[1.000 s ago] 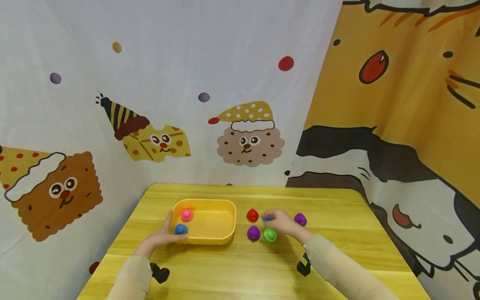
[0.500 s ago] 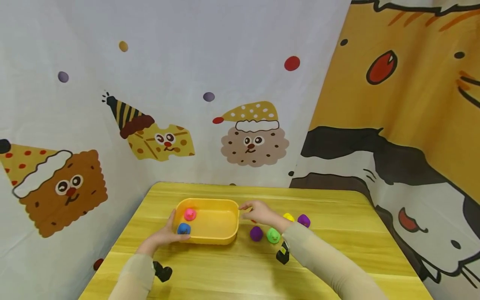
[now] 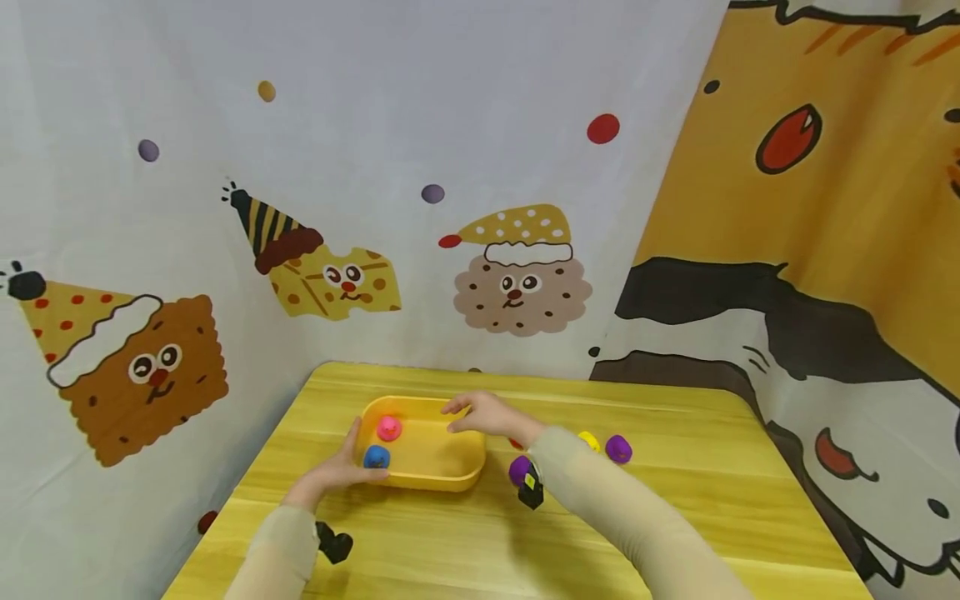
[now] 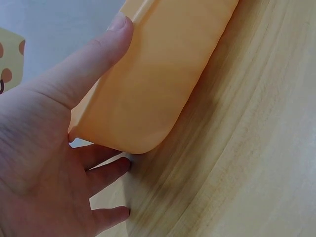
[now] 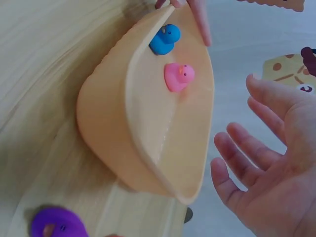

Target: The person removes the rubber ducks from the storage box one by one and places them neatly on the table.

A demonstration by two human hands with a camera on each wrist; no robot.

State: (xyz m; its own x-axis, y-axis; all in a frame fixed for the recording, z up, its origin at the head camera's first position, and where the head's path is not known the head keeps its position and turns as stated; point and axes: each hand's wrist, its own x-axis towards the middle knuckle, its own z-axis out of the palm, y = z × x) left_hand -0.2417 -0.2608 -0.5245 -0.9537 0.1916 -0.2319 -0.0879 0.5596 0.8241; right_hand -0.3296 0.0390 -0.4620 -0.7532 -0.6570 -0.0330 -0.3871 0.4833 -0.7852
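In the head view my left hand (image 3: 337, 468) grips the left end of a yellow plastic basin (image 3: 442, 482). The left wrist view shows the thumb against its long side and the fingers around the end. A blue rubber duck (image 3: 377, 457) and a pink rubber duck (image 3: 389, 428) sit inside at the left. Over the basin's right end hangs my right hand (image 3: 487, 415). Its fingers are loosely bent and apart, with nothing visible between them in the right wrist view (image 5: 276, 168).
Right of the basin, on the wooden table (image 3: 420, 550), are a purple duck (image 3: 519, 472), a mostly hidden red one (image 3: 516, 443), a yellow one (image 3: 588, 440) and another purple duck (image 3: 618, 450). My right sleeve (image 3: 600, 492) covers part of this area. A printed curtain (image 3: 390, 100) stands behind.
My right hand has moved left from the loose ducks to over the basin. The blue thing seen at its fingers is out of sight. The sleeve now hides the green duck. The left hand keeps its hold.
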